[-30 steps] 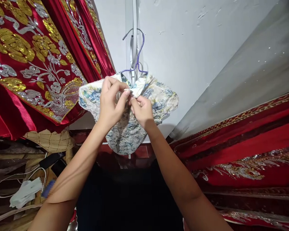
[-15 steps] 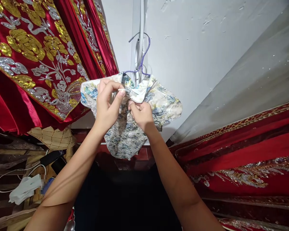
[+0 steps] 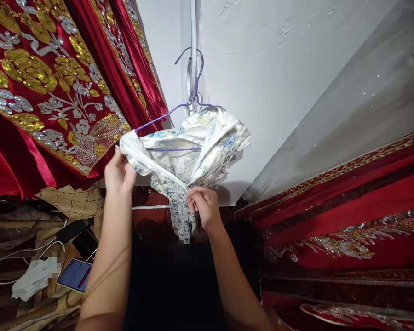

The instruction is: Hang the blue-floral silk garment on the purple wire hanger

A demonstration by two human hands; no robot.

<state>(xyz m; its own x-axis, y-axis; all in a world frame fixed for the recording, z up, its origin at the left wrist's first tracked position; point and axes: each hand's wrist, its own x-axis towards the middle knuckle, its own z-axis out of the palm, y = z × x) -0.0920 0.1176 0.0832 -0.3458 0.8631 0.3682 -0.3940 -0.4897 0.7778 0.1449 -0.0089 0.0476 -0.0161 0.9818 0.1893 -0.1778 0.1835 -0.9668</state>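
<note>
A short floral shirt (image 3: 165,179), white with blue and yellow print, hangs from a purple wire hanger (image 3: 197,87). Its neck is spread wide, and most of the hanger's left arm and part of its lower bar show bare. On the right, the cloth still covers the hanger's shoulder. My left hand (image 3: 119,174) grips the shirt's left shoulder edge close to the hanger's left end. Lower down, my right hand (image 3: 204,206) pinches the shirt front at the bottom of the open neckline, its fingers closed on the fabric.
A red garment with gold and silver sequins (image 3: 55,87) hangs at the left, close to my left hand. Other red embroidered cloth (image 3: 348,207) fills the right side. A phone (image 3: 74,275), white tissue (image 3: 36,278) and cables lie at lower left. A white wall (image 3: 248,69) stands behind.
My left hand has moved from the collar out to the left shoulder edge. My right hand has come down the shirt front. The neckline has opened, and the left shoulder has slid down off the hanger.
</note>
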